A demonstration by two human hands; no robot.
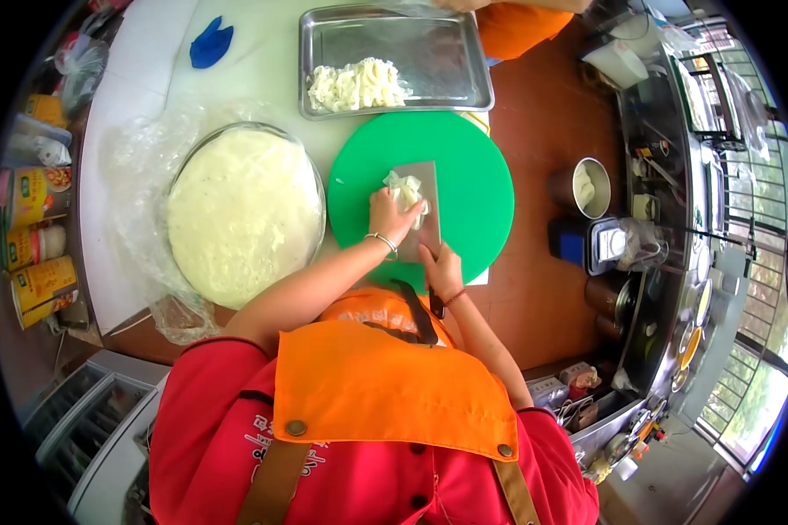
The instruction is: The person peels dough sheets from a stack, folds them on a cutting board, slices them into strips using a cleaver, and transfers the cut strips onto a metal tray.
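My right hand [444, 271] grips a cleaver [430, 229] by its handle, low on the round green cutting board [471, 188]. Its wide blade lies over the board, pointing away from me. My left hand [390, 216] is closed around a small heap of pale white strips [404, 188], which rests against the blade; the strips look like cut noodles or dough. Past the board, a steel tray [411, 52] holds a pile of similar strips [357, 85] at its near left. On the left sits a large round pale sheet [245, 214] in a shallow round pan.
Crumpled clear plastic [144, 192] lies beside the round pan. A blue piece of cloth or plastic [211, 44] is at the back left. Another person's orange garment [521, 31] shows beyond the tray. Cans [44, 290] line the left; a steel pot [594, 188] stands right.
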